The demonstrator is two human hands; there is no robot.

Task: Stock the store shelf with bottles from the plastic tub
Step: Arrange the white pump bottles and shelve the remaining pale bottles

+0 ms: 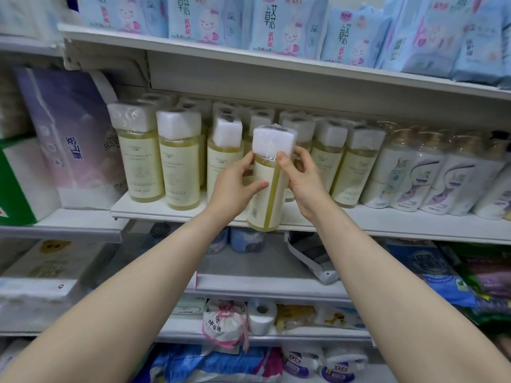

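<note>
Yellow-liquid plastic bottle with white cap [266,183]: held at white metal shelf [387,219] front edge, before matching bottle row [154,158].
Left hand [235,186]: grips its left side.
Right hand [301,178]: grips its right side.

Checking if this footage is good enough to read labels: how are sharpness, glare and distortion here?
Head view: soft, even light, no hard shadows; wide-angle bows the shelf edge; the held bottle, left hand and right hand are fairly sharp; its plastic wrap shows slight glare; small print on the shelved bottles is too blurred to read; corners smear.
</note>
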